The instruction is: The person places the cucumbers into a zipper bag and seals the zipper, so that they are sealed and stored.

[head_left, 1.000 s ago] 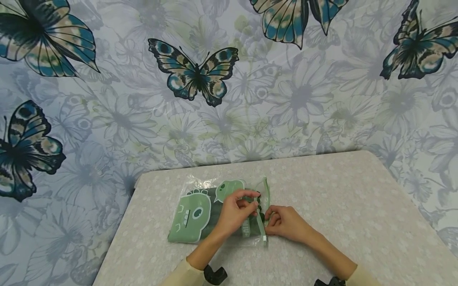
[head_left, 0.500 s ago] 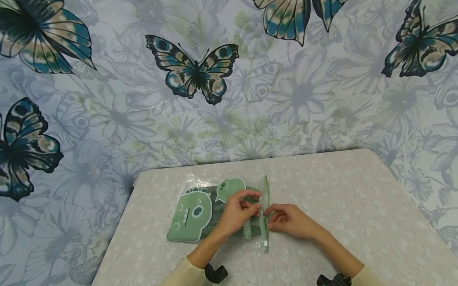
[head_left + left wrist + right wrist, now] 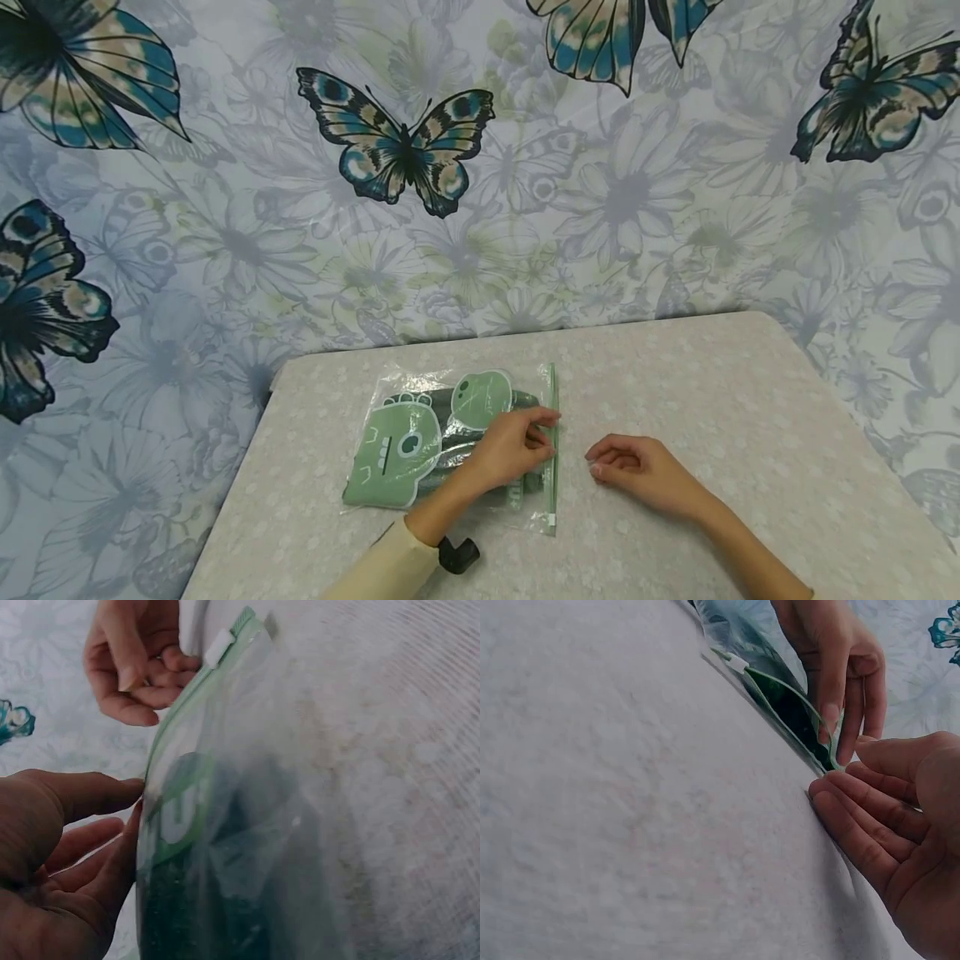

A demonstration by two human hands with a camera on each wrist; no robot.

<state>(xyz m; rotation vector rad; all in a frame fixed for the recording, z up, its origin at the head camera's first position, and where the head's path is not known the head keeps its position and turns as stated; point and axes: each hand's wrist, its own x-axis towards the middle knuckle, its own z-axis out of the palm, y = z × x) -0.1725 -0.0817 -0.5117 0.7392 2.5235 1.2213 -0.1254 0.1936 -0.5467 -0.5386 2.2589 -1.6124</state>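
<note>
A clear zip bag (image 3: 457, 437) lies on the table, holding a folded dark green item with light green cartoon creatures. Its green zip strip (image 3: 554, 467) runs along the right side, with a white slider (image 3: 219, 649) near one end. In the right wrist view the two edges of the bag's mouth stand apart. My left hand (image 3: 510, 450) reaches across the bag, thumb and finger pinching its zip edge. To the right of the bag is my right hand (image 3: 645, 471), fingers loosely bent, holding nothing and apart from the strip in the head view.
The table (image 3: 712, 383) has a pale patterned cloth. A wall covering (image 3: 622, 200) with butterflies and flowers rises behind it. A black wrist device (image 3: 457, 554) sits at my left cuff.
My right hand has let go of the bag's zip edge and moved right, away from it. The green strip now lies straighter. My left hand has shifted slightly right, still at the edge.
</note>
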